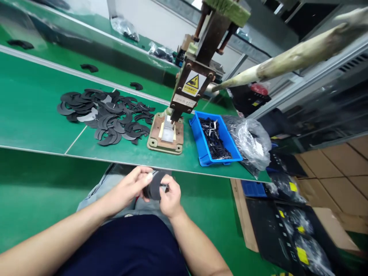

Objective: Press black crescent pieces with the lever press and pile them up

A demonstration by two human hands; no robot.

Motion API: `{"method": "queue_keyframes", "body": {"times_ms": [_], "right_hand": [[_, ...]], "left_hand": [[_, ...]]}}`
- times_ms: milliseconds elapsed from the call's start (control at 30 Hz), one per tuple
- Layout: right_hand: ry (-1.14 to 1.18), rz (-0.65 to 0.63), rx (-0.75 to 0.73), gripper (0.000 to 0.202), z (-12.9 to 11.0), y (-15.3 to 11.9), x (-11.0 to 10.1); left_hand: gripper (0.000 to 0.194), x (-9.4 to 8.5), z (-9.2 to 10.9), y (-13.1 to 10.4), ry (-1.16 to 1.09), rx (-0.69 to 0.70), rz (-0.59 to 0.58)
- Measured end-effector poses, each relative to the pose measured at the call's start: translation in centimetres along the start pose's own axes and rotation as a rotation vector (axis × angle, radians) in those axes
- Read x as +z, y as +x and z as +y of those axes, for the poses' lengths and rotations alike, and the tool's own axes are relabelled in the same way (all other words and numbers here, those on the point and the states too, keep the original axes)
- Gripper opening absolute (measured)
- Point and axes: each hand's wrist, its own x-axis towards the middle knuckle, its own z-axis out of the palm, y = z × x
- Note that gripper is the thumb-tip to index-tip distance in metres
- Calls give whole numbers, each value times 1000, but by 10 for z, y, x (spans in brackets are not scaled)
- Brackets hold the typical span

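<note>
Over my lap, just below the bench edge, my left hand [138,184] is closed round a small stack of dark grey curved pieces [155,186]. My right hand [171,194] pinches at the right side of the same stack with thumb and forefinger. Something small and shiny shows at that pinch, too small to name. A heap of loose crescent-shaped dark pieces [110,115] lies on the bench to the left. In front of my hands stands a press [189,86], its punch down over a base plate [153,140] with a pale block on it.
A blue bin [198,147] of small black parts stands right of the press. Beside it lies a clear plastic bag [254,143]. The press's long lever [287,63] reaches out to the upper right. Cartons [336,165] and bagged goods are at the right. My legs are under the green bench [31,115].
</note>
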Motion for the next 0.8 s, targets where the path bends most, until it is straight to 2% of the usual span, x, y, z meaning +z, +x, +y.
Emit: {"method": "queue_keyframes", "body": {"times_ms": [100,200,300,433,500,567,667,800], "right_hand": [[-53,-85,-64,10,-12,4,-9],[-85,-180,-31,22,-25,8,-22],[-25,-167,134,20,-35,14,-33],[250,-214,414,26,-47,25,-43],[312,-257,479,30,-56,34,-48],[248,-284,496,31,-67,46,-58],[21,-249,457,32,-82,76,-83],[-267,-17,331,36,-83,147,-135]], "left_hand": [[45,0,4,4,59,20,-34],[40,0,6,10,74,90,17],[36,-1,4,14,57,108,8],[37,0,5,16,-47,80,-132],[38,0,9,17,-78,88,-195],[37,-4,15,21,-32,145,-198],[29,-23,23,32,162,279,-67],[27,-65,24,53,468,419,196]]}}
